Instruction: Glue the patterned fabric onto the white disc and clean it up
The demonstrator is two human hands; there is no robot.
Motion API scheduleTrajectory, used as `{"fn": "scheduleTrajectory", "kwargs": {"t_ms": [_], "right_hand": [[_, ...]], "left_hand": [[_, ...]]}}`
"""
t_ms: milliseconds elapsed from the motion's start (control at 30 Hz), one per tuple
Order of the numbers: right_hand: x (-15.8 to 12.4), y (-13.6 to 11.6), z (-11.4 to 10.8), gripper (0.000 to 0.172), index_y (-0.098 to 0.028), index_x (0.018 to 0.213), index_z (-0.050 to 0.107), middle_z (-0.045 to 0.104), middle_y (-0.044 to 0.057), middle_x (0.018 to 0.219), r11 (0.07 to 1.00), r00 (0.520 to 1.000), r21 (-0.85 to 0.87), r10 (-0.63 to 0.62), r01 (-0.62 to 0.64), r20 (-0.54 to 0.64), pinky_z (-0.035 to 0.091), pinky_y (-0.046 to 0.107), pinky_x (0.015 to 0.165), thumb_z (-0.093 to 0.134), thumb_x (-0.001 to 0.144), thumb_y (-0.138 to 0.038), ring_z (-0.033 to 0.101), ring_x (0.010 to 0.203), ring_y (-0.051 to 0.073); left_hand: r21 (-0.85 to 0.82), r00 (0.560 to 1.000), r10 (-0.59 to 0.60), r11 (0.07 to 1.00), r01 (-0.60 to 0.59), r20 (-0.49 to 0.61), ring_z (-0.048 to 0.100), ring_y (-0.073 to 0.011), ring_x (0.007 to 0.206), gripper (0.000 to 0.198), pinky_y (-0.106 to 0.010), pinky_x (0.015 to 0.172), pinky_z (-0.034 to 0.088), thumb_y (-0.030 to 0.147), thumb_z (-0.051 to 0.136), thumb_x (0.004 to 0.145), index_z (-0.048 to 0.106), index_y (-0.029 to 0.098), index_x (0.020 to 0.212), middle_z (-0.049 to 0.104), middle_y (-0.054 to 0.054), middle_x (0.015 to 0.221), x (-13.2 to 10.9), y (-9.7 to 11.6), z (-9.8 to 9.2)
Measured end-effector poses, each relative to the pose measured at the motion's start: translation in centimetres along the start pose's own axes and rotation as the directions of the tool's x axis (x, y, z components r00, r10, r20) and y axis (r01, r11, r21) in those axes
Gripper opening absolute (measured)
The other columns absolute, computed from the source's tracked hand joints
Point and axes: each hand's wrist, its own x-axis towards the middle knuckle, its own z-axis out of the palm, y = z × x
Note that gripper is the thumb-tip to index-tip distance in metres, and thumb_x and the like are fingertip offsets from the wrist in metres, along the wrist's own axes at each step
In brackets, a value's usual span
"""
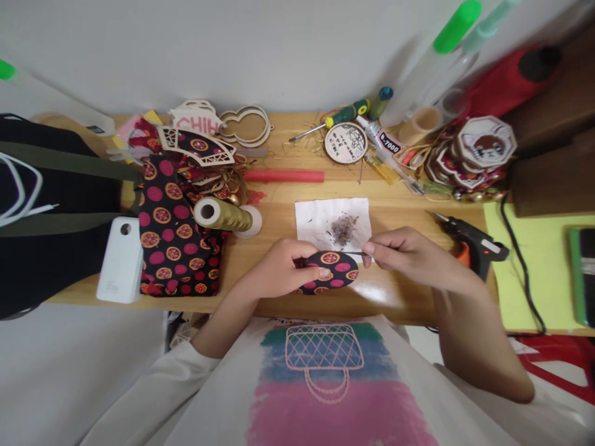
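Note:
My left hand (pixel 284 266) is closed on a rounded piece covered in black fabric (pixel 341 272) with pink and orange circles, its thumb lying on top. Part of the piece is hidden under that hand. My right hand (pixel 395 251) pinches the end of a thin dark strip (pixel 356 253) that runs along the piece's upper edge. Whether this strip is fabric or a tool I cannot tell. Just beyond both hands, a white paper sheet (pixel 309 217) carries a small heap of dark stuffing-like bits (pixel 344 230).
Left stand folded patterned fabric (pixel 162 248), a gold thread spool (pixel 223 215) and a white power bank (pixel 121 260). A hot glue gun (pixel 478 244) with a black cord lies right. Behind are a red stick (pixel 284 176), a screwdriver (pixel 344 116) and a glue tube (pixel 383 141).

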Motion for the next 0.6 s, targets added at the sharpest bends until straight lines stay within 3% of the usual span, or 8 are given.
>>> {"fn": "scheduleTrajectory", "kwargs": {"t_ms": [167,367,600], "right_hand": [[0.02,0.08,-0.10,0.049,-0.017,0.058,0.060,0.041,-0.003,0.050,1.000,1.000,-0.018,-0.001,0.001,-0.015,0.026,0.024,0.046,0.053,0.080,-0.060,0.032,0.049,0.008],[-0.12,0.75,-0.08,0.051,-0.017,0.065,0.059,0.030,-0.006,0.049,1.000,0.999,-0.005,0.003,-0.003,-0.050,0.023,0.023,0.044,0.045,0.084,-0.061,0.027,0.047,0.007],[-0.50,0.29,-0.46,0.054,-0.017,0.072,0.059,0.042,-0.002,0.056,0.992,0.999,-0.115,-0.051,0.052,0.012,0.033,0.023,0.050,0.035,0.087,-0.063,0.039,0.053,0.010]], "left_hand": [[-0.004,1.000,-0.015,1.000,0.015,0.002,0.049,-0.0096,0.058,0.017,-0.019,0.052,0.035,0.025,0.062,0.075,0.064,0.011,0.066,0.059,0.000,0.059,-0.03,-0.03,0.12],[0.003,1.000,0.002,1.000,-0.002,-0.010,0.050,-0.0101,0.059,0.017,-0.020,0.053,0.037,0.025,0.062,0.075,0.065,0.011,0.065,0.061,-0.001,0.060,-0.15,0.38,0.07],[-0.004,1.000,-0.015,1.000,0.015,-0.016,0.051,-0.0101,0.059,0.015,-0.019,0.053,0.038,0.024,0.063,0.074,0.064,0.011,0.065,0.061,-0.001,0.060,-0.19,0.33,0.00]]}}
